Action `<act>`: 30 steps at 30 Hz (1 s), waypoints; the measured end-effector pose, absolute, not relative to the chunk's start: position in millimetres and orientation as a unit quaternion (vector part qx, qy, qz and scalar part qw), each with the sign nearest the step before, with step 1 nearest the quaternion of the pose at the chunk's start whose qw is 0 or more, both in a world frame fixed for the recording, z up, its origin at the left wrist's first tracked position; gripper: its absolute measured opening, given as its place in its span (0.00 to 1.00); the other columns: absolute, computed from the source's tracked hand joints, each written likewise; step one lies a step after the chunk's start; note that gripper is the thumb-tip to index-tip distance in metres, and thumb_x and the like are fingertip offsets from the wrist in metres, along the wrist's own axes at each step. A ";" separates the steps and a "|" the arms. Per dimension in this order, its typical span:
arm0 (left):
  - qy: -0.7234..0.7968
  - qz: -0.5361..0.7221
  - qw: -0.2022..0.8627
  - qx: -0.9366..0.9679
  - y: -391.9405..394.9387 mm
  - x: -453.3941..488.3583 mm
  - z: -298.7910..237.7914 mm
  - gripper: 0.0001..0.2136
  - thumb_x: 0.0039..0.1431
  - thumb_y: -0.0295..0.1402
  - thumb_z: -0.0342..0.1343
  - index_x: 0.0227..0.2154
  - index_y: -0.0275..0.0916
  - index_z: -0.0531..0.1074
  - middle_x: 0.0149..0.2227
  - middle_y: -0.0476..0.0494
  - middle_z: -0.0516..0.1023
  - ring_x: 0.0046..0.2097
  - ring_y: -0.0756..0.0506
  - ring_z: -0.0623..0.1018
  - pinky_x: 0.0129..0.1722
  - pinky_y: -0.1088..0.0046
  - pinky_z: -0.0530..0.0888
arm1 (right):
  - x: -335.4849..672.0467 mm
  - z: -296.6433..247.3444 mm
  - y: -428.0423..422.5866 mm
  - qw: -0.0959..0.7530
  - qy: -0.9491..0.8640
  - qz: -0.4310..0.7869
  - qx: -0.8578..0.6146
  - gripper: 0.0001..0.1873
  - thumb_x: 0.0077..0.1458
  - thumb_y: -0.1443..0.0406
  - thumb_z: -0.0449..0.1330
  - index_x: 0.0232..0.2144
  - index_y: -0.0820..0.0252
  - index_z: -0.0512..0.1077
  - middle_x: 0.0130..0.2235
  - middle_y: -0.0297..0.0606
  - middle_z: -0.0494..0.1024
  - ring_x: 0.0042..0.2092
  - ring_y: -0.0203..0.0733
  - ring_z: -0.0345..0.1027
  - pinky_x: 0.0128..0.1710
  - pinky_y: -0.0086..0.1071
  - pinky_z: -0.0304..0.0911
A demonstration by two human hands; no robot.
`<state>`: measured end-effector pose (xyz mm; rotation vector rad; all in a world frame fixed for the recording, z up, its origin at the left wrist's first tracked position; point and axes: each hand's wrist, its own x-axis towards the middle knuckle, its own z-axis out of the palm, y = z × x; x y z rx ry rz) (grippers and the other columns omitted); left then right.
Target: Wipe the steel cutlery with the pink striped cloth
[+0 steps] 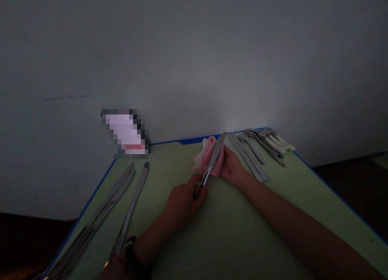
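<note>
wiping looks like the step in hand: the left hand (186, 197) has its fingers wrapped around the handle of a table knife (216, 152), which slants up and away above the green table (242, 231). the right hand (233, 166) holds a bunched pink-and-white cloth (200, 159) behind the blade; its fingertips are hidden, so how firmly they press i cannot tell. other knives (138, 187) lie to the left, two table knives (251, 158) to the right. the next move seems to call for a steady handle and the cloth folded over the blade, fingers clear of its edge.
</note>
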<state>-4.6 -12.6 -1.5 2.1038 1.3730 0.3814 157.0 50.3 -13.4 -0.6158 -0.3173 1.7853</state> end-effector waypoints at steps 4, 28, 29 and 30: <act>0.510 0.149 0.304 0.791 -13.5 -6.1 -1.4 0.13 0.61 0.39 0.44 0.45 0.41 0.64 0.30 0.47 0.79 0.30 0.45 0.77 0.30 0.73 0.67 | 158.3 -16.2 52.3 0.593 -0.134 0.755 -0.246 0.15 0.57 0.59 0.48 0.33 0.59 0.72 0.30 0.36 0.78 0.38 0.42 0.72 0.45 0.39 0.66; 0.528 0.141 0.252 0.799 -16.7 -1.4 -0.6 0.11 0.61 0.39 0.44 0.35 0.41 0.68 0.28 0.48 0.77 0.30 0.47 0.76 0.28 0.75 0.65 | 158.1 -14.5 52.3 0.584 -0.129 0.752 -0.277 0.18 0.59 0.58 0.46 0.33 0.61 0.73 0.28 0.37 0.78 0.41 0.43 0.72 0.48 0.39 0.65; 0.527 0.147 0.258 0.796 -16.9 -1.4 0.0 0.10 0.61 0.38 0.44 0.37 0.41 0.68 0.29 0.48 0.78 0.30 0.47 0.76 0.29 0.75 0.66 | 157.5 -14.7 51.9 0.582 -0.132 0.752 -0.280 0.18 0.59 0.58 0.46 0.33 0.61 0.73 0.29 0.37 0.78 0.41 0.42 0.72 0.48 0.38 0.65; 0.525 0.154 0.264 0.794 -17.1 -1.4 0.8 0.10 0.61 0.38 0.44 0.39 0.41 0.67 0.29 0.48 0.78 0.31 0.47 0.77 0.30 0.75 0.67 | 156.8 -14.9 51.4 0.582 -0.136 0.750 -0.283 0.17 0.59 0.59 0.47 0.32 0.61 0.73 0.29 0.37 0.78 0.41 0.42 0.72 0.48 0.38 0.64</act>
